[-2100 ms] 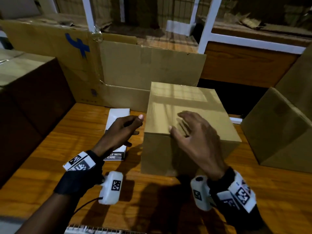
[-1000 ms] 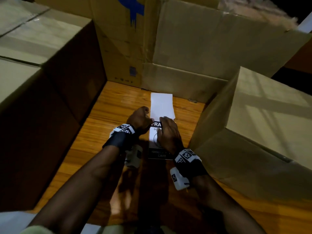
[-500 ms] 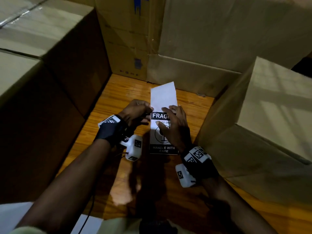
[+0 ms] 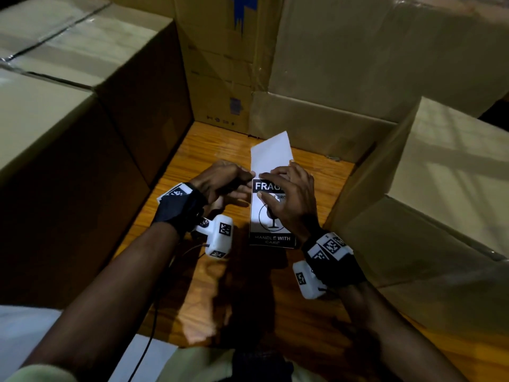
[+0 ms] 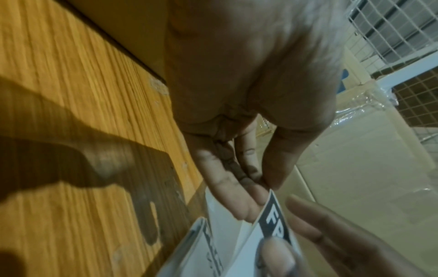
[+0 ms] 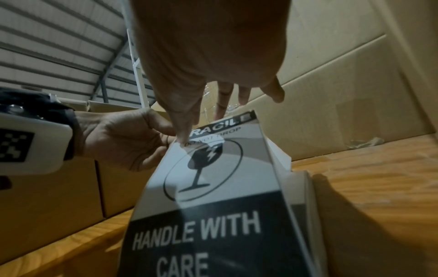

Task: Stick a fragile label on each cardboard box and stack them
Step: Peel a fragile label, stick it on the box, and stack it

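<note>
Fragile label (image 4: 272,224), tilting up off wooden table (image 4: 209,150): I am pinching its top corner with my left hand (image 4: 220,183) and its top edge with my right hand (image 4: 292,199), other fingers spread.

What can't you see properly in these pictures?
- Head view: the right hand covers the end of FRAGILE on the fragile label.
- Left wrist view: that label is blurred and cut by the bottom edge.
- Right wrist view: the bottom edge cuts CARE.
- Head view: the cardboard box hides its far sides.

Strip of wooden tabletop (image 4: 203,150) open ahead of me, tall boxes (image 4: 68,150) hemming my left, cardboard box (image 4: 440,166) crowding my right, cardboard sheets (image 4: 344,73) closing the back
</note>
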Tool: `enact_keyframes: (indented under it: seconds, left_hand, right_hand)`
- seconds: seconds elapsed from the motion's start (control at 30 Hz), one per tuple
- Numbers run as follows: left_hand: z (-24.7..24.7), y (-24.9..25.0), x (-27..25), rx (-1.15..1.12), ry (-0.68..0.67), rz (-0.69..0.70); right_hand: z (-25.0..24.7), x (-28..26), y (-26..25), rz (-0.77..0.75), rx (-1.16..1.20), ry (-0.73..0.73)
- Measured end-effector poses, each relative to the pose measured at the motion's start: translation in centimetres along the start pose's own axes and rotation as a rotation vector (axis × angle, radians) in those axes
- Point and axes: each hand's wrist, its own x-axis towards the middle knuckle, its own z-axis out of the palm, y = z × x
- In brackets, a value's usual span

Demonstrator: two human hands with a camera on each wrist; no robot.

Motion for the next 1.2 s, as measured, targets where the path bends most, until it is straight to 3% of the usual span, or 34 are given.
enact_keyframes:
  seconds: [0.47, 0.77, 1.0, 1.2]
  left_hand:
    - [0.4, 0.8, -0.2, 0.095, -0.065, 0.043]
    - [0.6, 0.9, -0.2, 0.084, -0.089, 0.013]
    - [0.8, 1.2, 0.1, 0.162, -0.02, 0.051]
    - [0.2, 1.2, 0.7, 0.225, 0.051, 0.092]
  right_hand:
    - [-0.4, 0.0, 0.1, -0.089, 0.049, 0.05]
    - [-0.5, 0.1, -0.2, -0.067, 0.029, 0.075]
    - [-0.8, 0.1, -0.2, -0.059, 0.032, 0.082]
    - [-1.5, -0.2, -0.4, -0.152, -0.021, 0.11]
